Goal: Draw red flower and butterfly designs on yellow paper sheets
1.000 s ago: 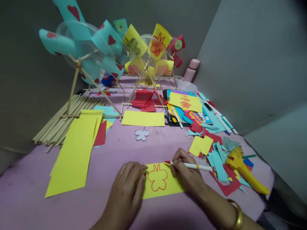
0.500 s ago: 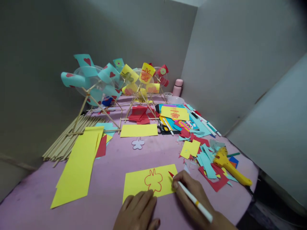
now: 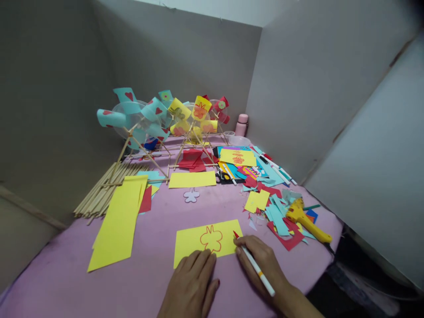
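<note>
A yellow paper rectangle [image 3: 188,245] lies on the table in front of me, with a butterfly outline [image 3: 211,239] drawn on it in red. My left hand [image 3: 194,280] rests flat over the paper's lower edge, fingers stretched out and touching the bottom of the drawing. My right hand [image 3: 261,260] grips a white felt-tip pen [image 3: 256,267] with a yellow band; its red tip points up and left, over the paper's right end. Farther back, a small pale butterfly cutout [image 3: 191,195] lies on the cloth.
Yellow strips [image 3: 115,225] and wooden sticks [image 3: 96,190] lie left. Paper pinwheels on stick frames [image 3: 132,117] stand behind. Scissors [image 3: 222,176], a yellow paper [image 3: 236,157] with orange drawings, paper scraps [image 3: 278,214], a yellow glue gun [image 3: 308,223] and a pink flask [image 3: 241,126] are right and back.
The view has shifted and tilted slightly. My left hand stays on the paper, and my right hand still holds the pen near the paper's right end. The drawn outline looks the same.
</note>
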Motion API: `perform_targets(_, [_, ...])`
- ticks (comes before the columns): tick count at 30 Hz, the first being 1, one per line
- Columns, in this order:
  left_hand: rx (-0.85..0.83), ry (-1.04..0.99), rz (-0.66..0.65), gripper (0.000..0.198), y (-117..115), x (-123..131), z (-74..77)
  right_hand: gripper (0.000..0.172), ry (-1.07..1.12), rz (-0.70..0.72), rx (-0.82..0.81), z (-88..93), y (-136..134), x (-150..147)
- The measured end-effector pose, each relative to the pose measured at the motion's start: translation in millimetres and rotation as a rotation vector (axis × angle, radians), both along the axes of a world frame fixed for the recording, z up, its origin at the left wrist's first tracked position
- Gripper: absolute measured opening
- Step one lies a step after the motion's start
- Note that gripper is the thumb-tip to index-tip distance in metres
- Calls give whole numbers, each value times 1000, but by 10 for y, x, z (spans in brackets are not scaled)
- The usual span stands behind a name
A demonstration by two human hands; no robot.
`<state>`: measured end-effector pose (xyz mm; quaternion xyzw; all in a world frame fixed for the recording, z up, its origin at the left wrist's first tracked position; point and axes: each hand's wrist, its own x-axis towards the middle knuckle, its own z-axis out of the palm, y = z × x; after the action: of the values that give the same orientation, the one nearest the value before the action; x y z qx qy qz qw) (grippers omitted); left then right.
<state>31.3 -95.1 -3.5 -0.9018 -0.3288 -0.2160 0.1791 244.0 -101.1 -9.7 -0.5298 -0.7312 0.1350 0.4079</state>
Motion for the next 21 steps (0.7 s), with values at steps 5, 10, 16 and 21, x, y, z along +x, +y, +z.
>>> perform_targets(5, [4, -2, -8, 34, 63, -10, -32, 15, 151, -67, -196, 128, -19, -69])
perform_targets(10, [-10, -28, -1, 33, 75, -13, -79, 10, 469, -147, -376, 198, 25, -289])
perform_targets(16, [-21, -47, -21, 34, 101, -23, -125, 7, 491, -92, -401, 66, 99, -410])
perform_targets(21, [-17, -55, -49, 31, 137, -129, -230, 10, 489, -164, -444, 41, 88, -345])
